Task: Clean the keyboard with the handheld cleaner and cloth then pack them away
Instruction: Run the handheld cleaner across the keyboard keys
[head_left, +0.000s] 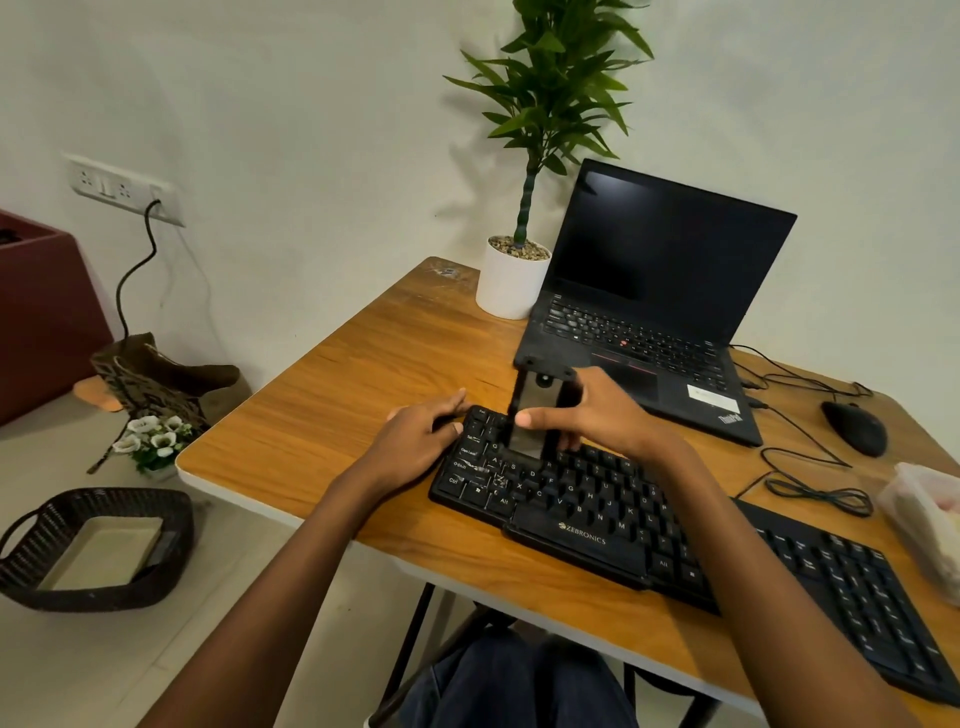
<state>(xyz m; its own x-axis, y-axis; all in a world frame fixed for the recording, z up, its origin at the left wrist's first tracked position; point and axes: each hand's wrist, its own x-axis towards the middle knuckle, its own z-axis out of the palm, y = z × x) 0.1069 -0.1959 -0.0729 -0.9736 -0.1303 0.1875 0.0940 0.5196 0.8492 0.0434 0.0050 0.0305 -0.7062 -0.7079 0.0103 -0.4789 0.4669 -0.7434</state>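
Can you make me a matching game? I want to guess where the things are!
Things:
1. dark handheld cleaner
2. black computer mouse
3. dark woven basket
4. white round plant pot

Places:
A. on the floor
B. at the wooden table's far corner, beside the black laptop
C. gripped in the right hand, on the black keyboard
D. on the table, right of the laptop

Pairs: 1-C, 2-D, 3-A, 4-B.

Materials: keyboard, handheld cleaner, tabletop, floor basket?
Keyboard: matte black plastic, moulded keycaps. Handheld cleaner: glossy dark plastic, probably; its face reflects light. Tabletop: likely wood-grain laminate, pale edge band. Basket: dark weave, wicker or plastic, unclear.
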